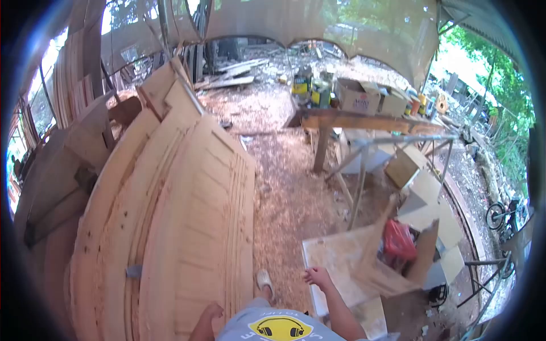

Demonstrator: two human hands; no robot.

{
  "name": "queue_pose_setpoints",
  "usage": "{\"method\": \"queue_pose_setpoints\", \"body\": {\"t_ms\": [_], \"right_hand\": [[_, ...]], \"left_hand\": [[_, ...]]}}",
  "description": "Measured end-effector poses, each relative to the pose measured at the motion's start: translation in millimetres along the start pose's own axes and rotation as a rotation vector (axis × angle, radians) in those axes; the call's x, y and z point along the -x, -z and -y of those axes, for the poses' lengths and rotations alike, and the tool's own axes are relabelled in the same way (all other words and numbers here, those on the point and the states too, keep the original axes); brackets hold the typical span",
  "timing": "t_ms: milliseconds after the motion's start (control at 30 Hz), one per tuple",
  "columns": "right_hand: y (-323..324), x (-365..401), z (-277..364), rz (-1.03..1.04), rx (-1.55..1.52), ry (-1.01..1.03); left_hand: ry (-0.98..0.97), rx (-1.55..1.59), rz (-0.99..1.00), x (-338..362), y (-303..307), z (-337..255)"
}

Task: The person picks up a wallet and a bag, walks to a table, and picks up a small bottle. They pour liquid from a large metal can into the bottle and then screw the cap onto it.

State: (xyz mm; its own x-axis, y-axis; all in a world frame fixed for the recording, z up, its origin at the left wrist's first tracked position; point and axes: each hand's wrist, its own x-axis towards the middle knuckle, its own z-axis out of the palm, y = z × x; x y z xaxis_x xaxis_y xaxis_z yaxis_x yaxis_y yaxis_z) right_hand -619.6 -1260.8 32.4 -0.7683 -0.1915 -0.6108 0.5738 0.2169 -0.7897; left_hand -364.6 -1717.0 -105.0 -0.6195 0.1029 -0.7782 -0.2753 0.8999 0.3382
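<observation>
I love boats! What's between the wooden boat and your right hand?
Head view: a sandalled foot on shaving-strewn ground, between boat and right hand.

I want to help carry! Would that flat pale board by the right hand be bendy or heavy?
The pale board by the right hand looks thin and wide, so it probably flexes a bit and feels awkward, not heavy. Its dusty top may be slippery. The cardboard box beside it might tip if pushed.
</observation>
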Motion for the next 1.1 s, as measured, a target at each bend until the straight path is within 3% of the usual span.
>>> {"method": "queue_pose_setpoints", "body": {"t_ms": [33, 100, 233, 333, 433, 533, 633, 667, 733, 800, 867, 933, 1000, 1100], "right_hand": [[-5, -28, 29, -0.028, 0.086, -0.017], [-8, -73, 59, -0.083, 0.274, -0.097], [-11, -142, 119, -0.054, 0.337, 0.008], [-16, -182, 157, -0.075, 0.357, -0.075], [-10, -236, 168, 0.014, 0.411, -0.185], [13, -294, 201, 0.052, 0.415, -0.298], [67, -402, 213, -0.072, 0.418, -0.204], [85, -439, 223, -0.138, 0.456, -0.153], [88, -455, 332, -0.344, 0.240, -0.211], [108, -511, 389, -0.396, 0.491, -0.048], [99, -530, 476, -0.420, 0.536, 0.021], [79, -567, 530, -0.402, 0.192, 0.079], [71, -629, 541, -0.261, 0.143, 0.185], [35, -652, 617, -0.148, 0.126, 0.153]], "left_hand": [[-0.118, -0.212, 0.010, -27, 43, 12], [-0.027, -0.028, -0.062, -61, 116, 14], [0.085, 0.253, -0.373, -111, 231, -9], [0.193, 0.580, -0.429, -153, 304, -25], [0.121, 1.003, -0.312, -195, 372, -51], [0.164, 0.966, -0.243, -228, 450, -75], [0.245, 0.932, -0.221, -295, 492, -59], [0.256, 0.830, -0.210, -328, 506, -42], [0.082, 0.196, -0.044, -388, 528, 0], [0.083, -0.003, 0.131, -406, 574, 8], [0.259, 0.173, 0.097, -413, 612, 10], [0.381, 0.336, 0.020, -428, 657, -3], [0.405, 0.401, -0.042, -452, 705, -22], [0.347, 0.440, -0.096, -496, 779, -58]]}}
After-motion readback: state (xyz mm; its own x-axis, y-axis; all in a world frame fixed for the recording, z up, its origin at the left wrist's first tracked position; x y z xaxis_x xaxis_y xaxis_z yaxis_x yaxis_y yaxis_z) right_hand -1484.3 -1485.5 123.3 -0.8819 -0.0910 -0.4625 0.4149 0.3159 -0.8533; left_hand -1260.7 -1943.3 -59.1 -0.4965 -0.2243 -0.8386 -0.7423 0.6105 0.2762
